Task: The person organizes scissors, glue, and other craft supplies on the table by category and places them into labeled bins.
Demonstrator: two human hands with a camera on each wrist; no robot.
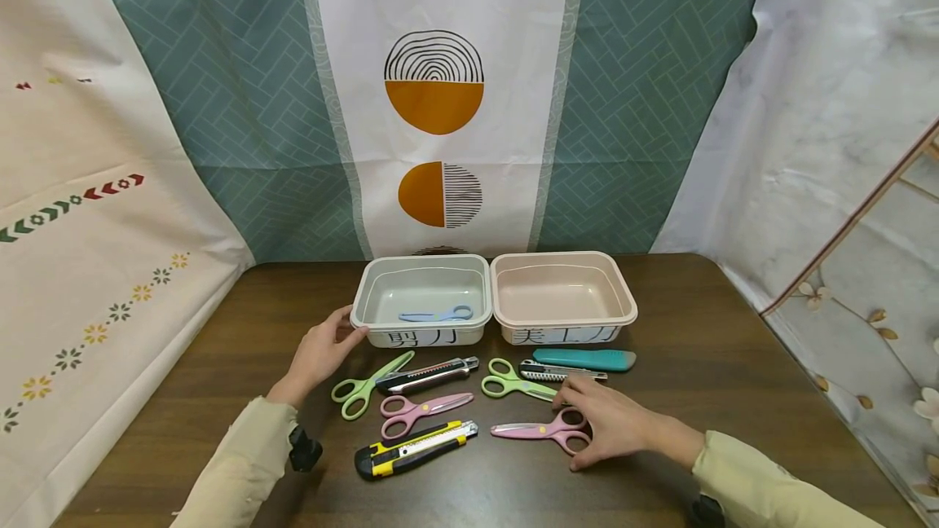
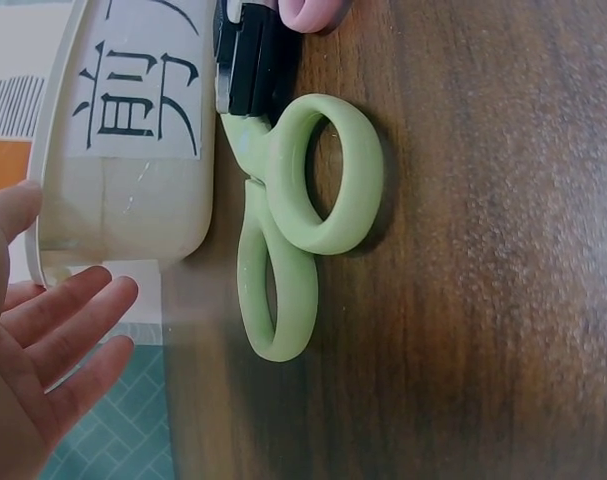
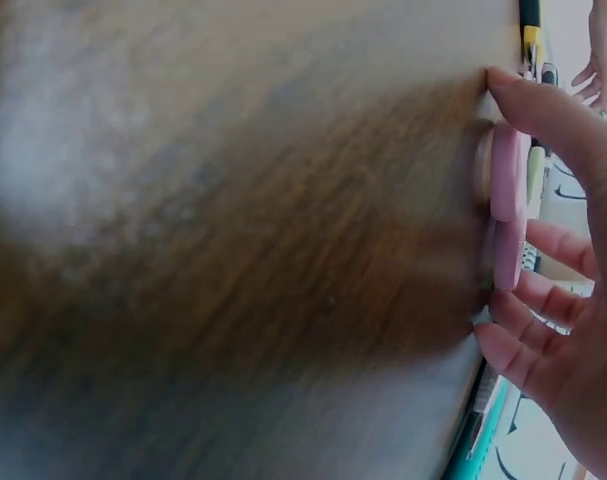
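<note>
Head view: right hand (image 1: 612,424) on worktop (image 1: 734,398), fingers curled round handles of pink scissors (image 1: 539,429). Left hand (image 1: 323,351) spread, fingers relaxed, resting against grey bin (image 1: 367,300) corner, green scissors (image 1: 363,385) just beside.

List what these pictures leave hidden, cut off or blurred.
- Head view: right hand covers the pink plastic scissors' handle loops.
- Head view: silver utility knife is partly hidden by the teal utility knife.
- Right wrist view: brown wooden table is blurred.
- Left wrist view: green plastic scissors' blades are hidden under a black knife.
</note>
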